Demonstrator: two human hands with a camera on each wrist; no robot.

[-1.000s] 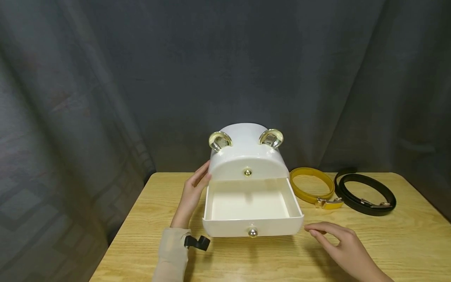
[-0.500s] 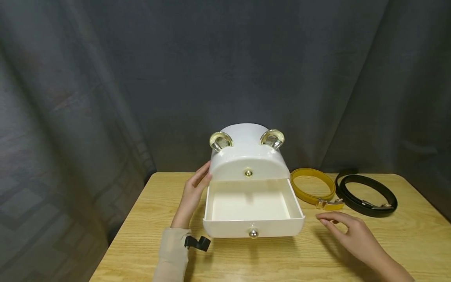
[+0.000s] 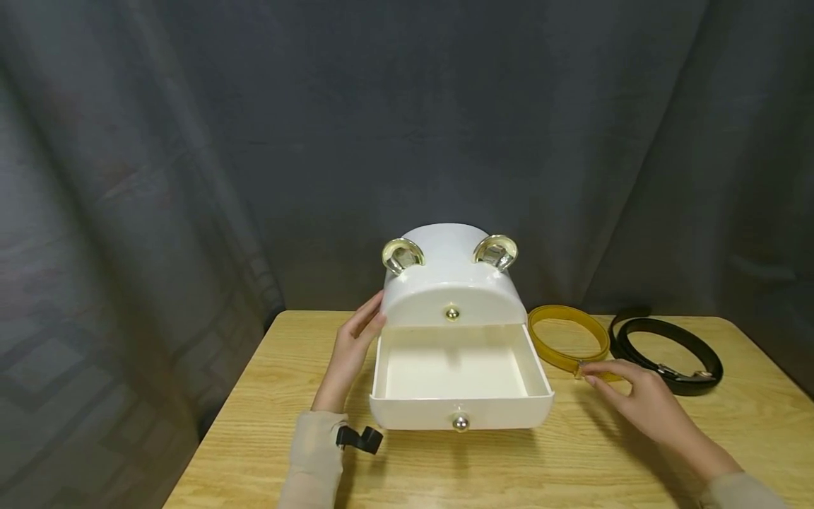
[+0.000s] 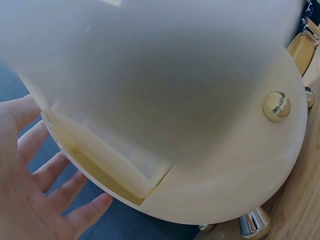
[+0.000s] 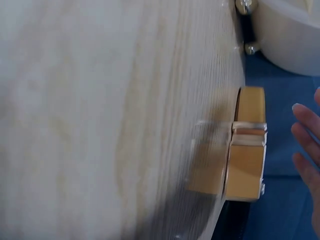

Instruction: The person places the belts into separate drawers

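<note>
The right hand (image 3: 642,403) is being stretched over the table (image 3: 572,459) with its fingers (image 3: 600,371) straight and slightly apart, nothing held in them. The fingertips are lying at the gold buckle of the yellow belt (image 3: 566,339); whether they are touching the buckle cannot be told from the head view, and in the right wrist view the fingers (image 5: 306,145) are shown just beside the buckle (image 5: 246,160), still apart from it.

The left hand (image 3: 352,353) is being held flat and open against the left side of the white box (image 3: 448,283), fingers straight, so the box is being steadied rather than gripped. The same open palm (image 4: 30,190) is seen beside the box wall in the left wrist view.

The box's lower drawer (image 3: 459,382) is standing pulled out and bare inside. The yellow belt is lying coiled on the table just right of the box, with a coiled black belt (image 3: 668,350) beside it, farther right.

By the look of it, the step in hand is the reach for the yellow belt. The next move is judged to call for a pinch closed on the buckle or the coil beside it, with the coil kept from springing loose as it is lifted.
</note>
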